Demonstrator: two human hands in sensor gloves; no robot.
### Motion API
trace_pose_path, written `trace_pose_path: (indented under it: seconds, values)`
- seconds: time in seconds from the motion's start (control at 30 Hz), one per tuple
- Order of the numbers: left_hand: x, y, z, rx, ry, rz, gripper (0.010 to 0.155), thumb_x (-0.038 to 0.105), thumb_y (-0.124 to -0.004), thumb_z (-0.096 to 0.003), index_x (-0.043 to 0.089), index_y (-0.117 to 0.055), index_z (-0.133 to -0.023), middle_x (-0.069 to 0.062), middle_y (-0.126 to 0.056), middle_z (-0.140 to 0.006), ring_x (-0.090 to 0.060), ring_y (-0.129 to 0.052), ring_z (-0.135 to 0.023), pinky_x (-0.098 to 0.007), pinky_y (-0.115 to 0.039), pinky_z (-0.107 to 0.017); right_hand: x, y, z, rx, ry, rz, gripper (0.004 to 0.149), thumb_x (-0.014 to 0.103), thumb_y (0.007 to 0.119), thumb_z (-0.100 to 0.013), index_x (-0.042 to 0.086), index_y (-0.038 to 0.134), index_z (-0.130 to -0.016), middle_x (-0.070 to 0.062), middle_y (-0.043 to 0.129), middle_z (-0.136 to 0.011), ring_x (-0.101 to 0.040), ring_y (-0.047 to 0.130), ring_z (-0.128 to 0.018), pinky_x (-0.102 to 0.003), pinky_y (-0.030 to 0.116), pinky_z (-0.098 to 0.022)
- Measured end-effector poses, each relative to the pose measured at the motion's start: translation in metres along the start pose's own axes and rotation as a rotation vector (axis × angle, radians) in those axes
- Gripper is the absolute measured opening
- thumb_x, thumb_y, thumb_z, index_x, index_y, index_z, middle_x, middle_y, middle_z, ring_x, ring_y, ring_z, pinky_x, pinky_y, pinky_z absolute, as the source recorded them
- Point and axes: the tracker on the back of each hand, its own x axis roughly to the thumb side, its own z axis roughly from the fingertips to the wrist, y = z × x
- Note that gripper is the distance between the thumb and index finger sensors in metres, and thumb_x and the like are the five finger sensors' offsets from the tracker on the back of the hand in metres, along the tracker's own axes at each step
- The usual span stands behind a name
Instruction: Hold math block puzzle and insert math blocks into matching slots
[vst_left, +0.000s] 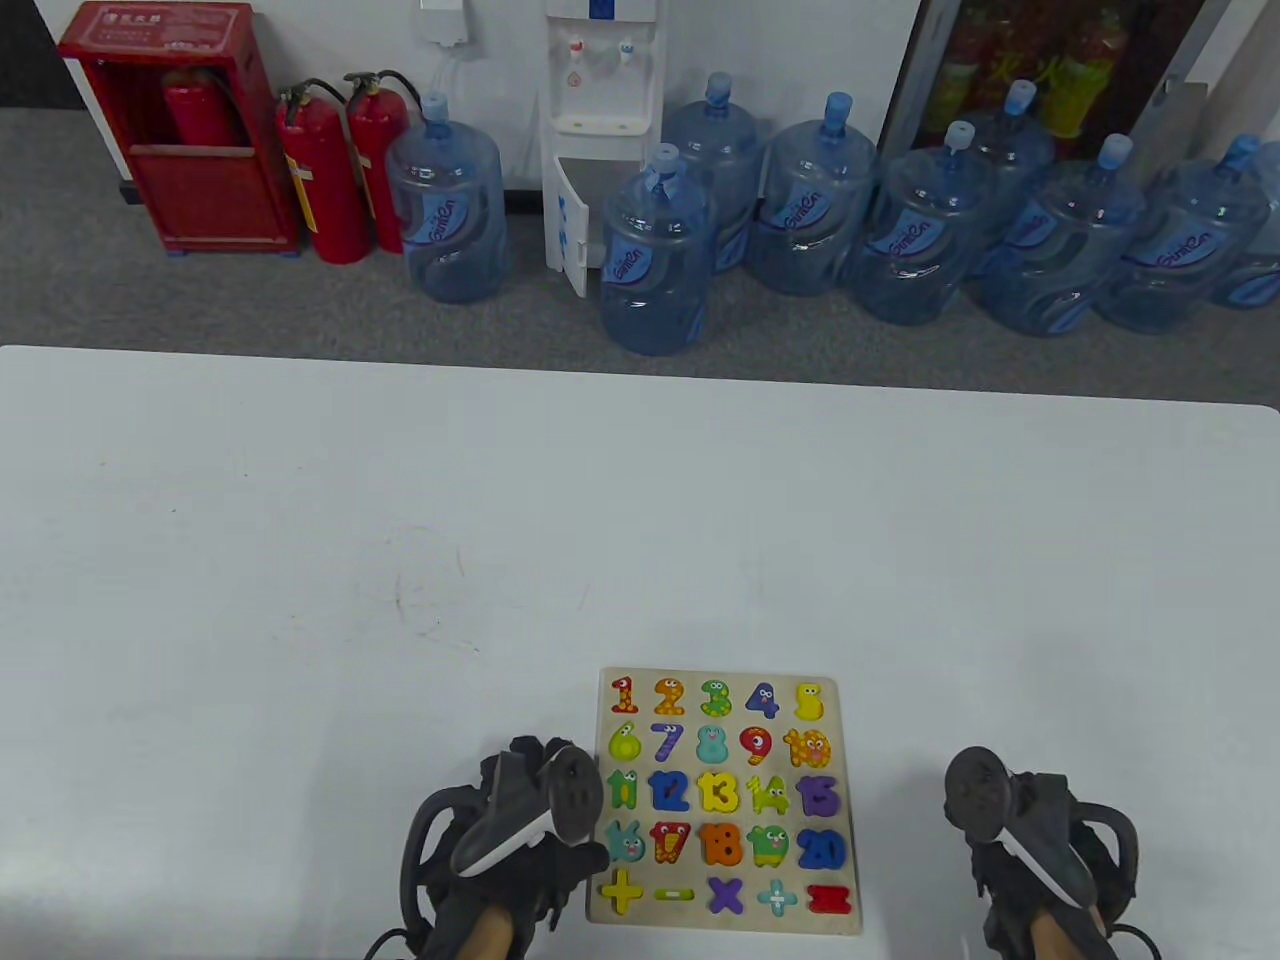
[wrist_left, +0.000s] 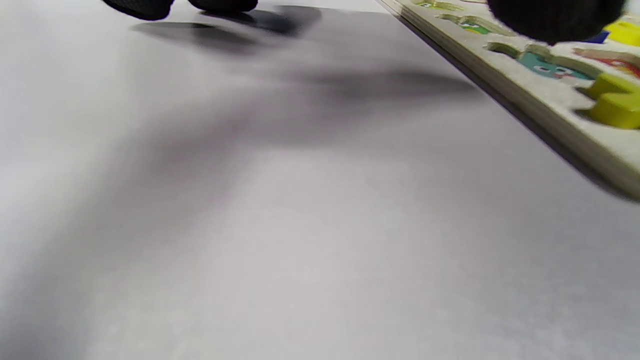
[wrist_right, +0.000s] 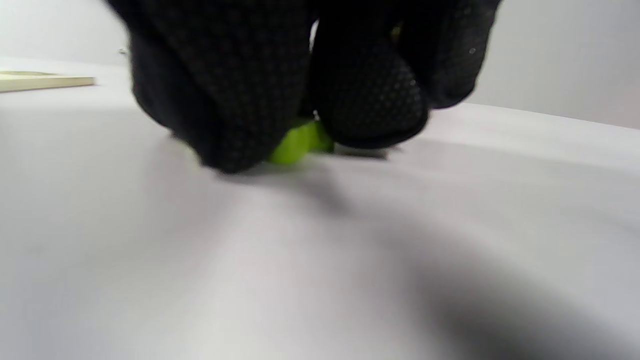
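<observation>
Table view, puzzle board (vst_left: 845, 800) slots filled with number blocks, left hand (vst_left: 520, 830) relaxed beside it, right hand (wrist_right: 300, 85) pinching green block (wrist_right: 297, 145).

— What's carrying everything?
— A white table (vst_left: 400, 520), bare over most of its top, faint scuffs near the middle.
— And on it?
— A wooden number puzzle board (vst_left: 722, 800) lying flat at the near edge. Off to its right, a small lime-green piece (wrist_right: 299, 145) sits on the surface, mostly covered.
</observation>
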Motion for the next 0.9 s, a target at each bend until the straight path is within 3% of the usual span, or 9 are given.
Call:
trace_pose_path:
  seconds: [0.23, 0.3, 0.4, 0.5, 0.57, 0.67, 0.9]
  values:
    - [0.0, 0.0, 0.0, -0.001, -0.002, 0.002, 0.093, 0.062, -0.069, -0.0346, 0.022, -0.025, -0.107, -0.014, -0.023, -0.111, -0.047, -0.038, -0.105, -0.068, -0.051, -0.072, 0.003, -0.006, 0.004, 0.023, -0.076, -0.028, 0.04, 0.018, 0.094, -0.02, 0.035, 0.083, -0.055, 0.011, 0.077, -0.079, -0.012, 0.095, -0.061, -0.037, 0.077, -0.061]
    - [0.0, 0.0, 0.0, -0.001, -0.006, 0.003, 0.093, 0.062, -0.069, -0.0346, 0.022, -0.026, -0.107, -0.014, -0.023, -0.111, -0.048, -0.038, -0.105, -0.068, -0.051, -0.072, -0.001, -0.01, 0.006, 0.007, -0.089, -0.114, 0.04, 0.018, 0.094, -0.021, 0.034, 0.084, -0.056, 0.01, 0.076, -0.08, -0.012, 0.094, -0.061, -0.038, 0.076, -0.061]
    - [0.0, 0.0, 0.0, -0.002, -0.004, 0.004, 0.093, 0.062, -0.069, -0.0346, 0.022, -0.025, -0.107, -0.014, -0.022, -0.111, -0.048, -0.038, -0.105, -0.068, -0.051, -0.072, -0.003, -0.013, 0.009, -0.062, -0.059, -0.097, 0.04, 0.017, 0.091, -0.023, 0.034, 0.083, -0.059, 0.01, 0.075, -0.083, -0.012, 0.093, -0.062, -0.039, 0.075, -0.061]
    - [0.0, 0.0, 0.0, -0.002, -0.004, 0.005, 0.093, 0.062, -0.069, -0.0347, 0.022, -0.025, -0.107, -0.011, -0.023, -0.111, -0.047, -0.038, -0.105, -0.068, -0.051, -0.072, 0.002, -0.009, 0.008, -0.039, -0.072, -0.036, 0.062, 0.022, 0.09, -0.023, 0.034, 0.074, -0.081, 0.005, 0.066, -0.094, -0.015, 0.089, -0.07, -0.041, 0.073, -0.063]
    - [0.0, 0.0, 0.0, -0.002, -0.004, 0.005, 0.093, 0.062, -0.069, -0.0346, 0.022, -0.025, -0.107, -0.014, -0.022, -0.111, -0.047, -0.038, -0.105, -0.068, -0.051, -0.072, 0.005, -0.004, 0.006, 0.021, -0.081, 0.002, 0.073, 0.027, 0.09, -0.022, 0.035, 0.064, -0.089, 0.002, 0.061, -0.099, -0.018, 0.087, -0.074, -0.042, 0.073, -0.063]
    - [0.0, 0.0, 0.0, -0.002, -0.005, 0.006, 0.093, 0.062, -0.069, -0.0346, 0.022, -0.025, -0.107, -0.014, -0.023, -0.111, -0.047, -0.038, -0.105, -0.068, -0.051, -0.072, 0.007, 0.006, 0.002, 0.093, -0.083, 0.037, 0.065, 0.033, 0.086, -0.023, 0.035, 0.07, -0.086, 0.001, 0.068, -0.095, -0.019, 0.082, -0.075, -0.043, 0.071, -0.061]
    - [0.0, -0.001, 0.0, -0.002, -0.007, 0.008, 0.093, 0.062, -0.069, -0.0346, 0.022, -0.026, -0.107, -0.014, -0.023, -0.111, -0.047, -0.038, -0.105, -0.068, -0.051, -0.072, 0.015, 0.004, 0.003, 0.026, -0.077, 0.065, 0.059, 0.027, 0.088, -0.024, 0.033, 0.076, -0.082, 0.006, 0.078, -0.086, -0.018, 0.088, -0.069, -0.04, 0.074, -0.06]
